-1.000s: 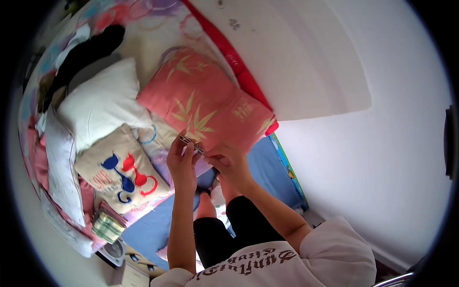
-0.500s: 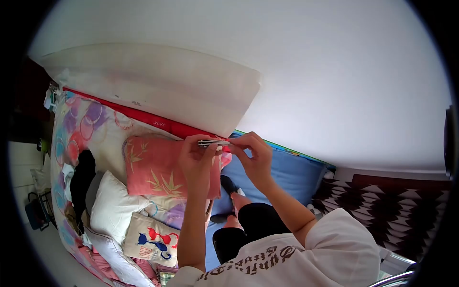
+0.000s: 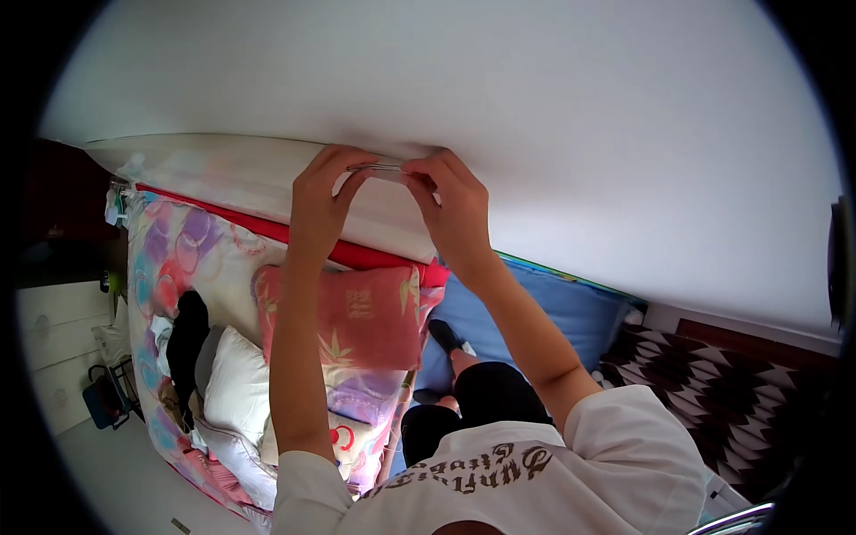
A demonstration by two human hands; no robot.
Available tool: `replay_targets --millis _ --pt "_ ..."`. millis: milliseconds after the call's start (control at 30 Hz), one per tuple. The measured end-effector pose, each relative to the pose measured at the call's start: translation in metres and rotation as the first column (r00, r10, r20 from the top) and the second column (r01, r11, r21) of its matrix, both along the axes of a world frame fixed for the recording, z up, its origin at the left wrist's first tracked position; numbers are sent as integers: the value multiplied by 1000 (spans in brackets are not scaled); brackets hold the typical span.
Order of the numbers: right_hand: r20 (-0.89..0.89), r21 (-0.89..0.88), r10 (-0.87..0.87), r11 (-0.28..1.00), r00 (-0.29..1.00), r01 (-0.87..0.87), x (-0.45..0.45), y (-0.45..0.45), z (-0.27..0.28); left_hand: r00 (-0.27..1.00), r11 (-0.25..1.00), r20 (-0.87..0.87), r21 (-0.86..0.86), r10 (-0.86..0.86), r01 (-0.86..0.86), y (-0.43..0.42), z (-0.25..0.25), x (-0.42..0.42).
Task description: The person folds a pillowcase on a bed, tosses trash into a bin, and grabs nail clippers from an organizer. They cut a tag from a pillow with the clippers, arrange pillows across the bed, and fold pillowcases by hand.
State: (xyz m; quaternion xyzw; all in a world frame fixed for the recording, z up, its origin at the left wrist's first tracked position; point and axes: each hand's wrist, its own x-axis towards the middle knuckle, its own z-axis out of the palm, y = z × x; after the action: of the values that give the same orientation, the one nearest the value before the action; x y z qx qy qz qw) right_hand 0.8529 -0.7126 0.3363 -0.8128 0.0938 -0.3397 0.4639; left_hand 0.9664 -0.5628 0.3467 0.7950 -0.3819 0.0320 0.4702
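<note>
A slim, silvery metal-looking strip point(image 3: 383, 167) is held level between both hands, close against the white wall; its exact kind is too small to make out. My left hand point(image 3: 323, 192) pinches its left end between thumb and fingers. At the other end, my right hand point(image 3: 453, 201) grips it with thumb and curled fingers. Both arms reach forward and up, and the strip sits in front of the upper edge of the cream panel point(image 3: 223, 169) along the wall.
Below lies a bed with a patterned sheet point(image 3: 227, 236), a pink pillow point(image 3: 383, 312), a white pillow point(image 3: 239, 379) and dark clothing point(image 3: 189, 334). A blue mat point(image 3: 544, 312) is underfoot. To the right hangs a dark zigzag-patterned cloth point(image 3: 704, 383). A folding chair point(image 3: 109, 397) stands at left.
Both hands have risen with the strip, away from my body and up to the wall. The view has shifted, so the bed appears lower and the cream panel narrower.
</note>
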Motion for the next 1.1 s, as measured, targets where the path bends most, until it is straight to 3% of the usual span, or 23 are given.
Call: replay_targets --millis 100,133,233,300,400,533,600,700,800,867,1000,1100 --pt "139 -70 -103 991 985 113 -3 -4 4 986 996 162 77 37 -50 7 0 26" --pt "137 -66 -102 992 985 112 -1 -5 4 964 991 264 114 38 -71 9 0 33" --pt "78 -41 -22 999 997 25 6 -2 0 949 986 314 156 6 -58 13 -1 42" --pt "34 -231 -32 972 999 39 13 1 -11 956 986 294 164 -5 -45 15 2 42" --pt "76 -307 -97 945 992 116 16 11 -19 959 986 283 164 -12 -36 19 -1 45" --pt "73 -323 -113 937 991 130 18 17 -22 946 985 322 152 27 -80 21 -8 47" --pt "61 -196 -168 965 984 176 16 22 -25 951 984 300 135 70 -115 22 -11 44" --pt "23 -198 -208 958 978 208 15 18 -31 950 981 277 86 142 -172 20 -13 41" --pt "143 -307 -195 923 970 231 20 16 -30 936 972 272 18 222 -235 17 -15 31" --pt "116 -313 -194 924 974 222 17 16 -26 926 962 269 -17 266 -272 15 -18 19" --pt "-16 -313 -190 933 982 176 3 7 -27 956 981 222 -24 193 -193 18 -27 -21" --pt "41 -332 -167 928 985 171 -4 6 -26 945 962 185 -99 269 -255 29 -38 -53"
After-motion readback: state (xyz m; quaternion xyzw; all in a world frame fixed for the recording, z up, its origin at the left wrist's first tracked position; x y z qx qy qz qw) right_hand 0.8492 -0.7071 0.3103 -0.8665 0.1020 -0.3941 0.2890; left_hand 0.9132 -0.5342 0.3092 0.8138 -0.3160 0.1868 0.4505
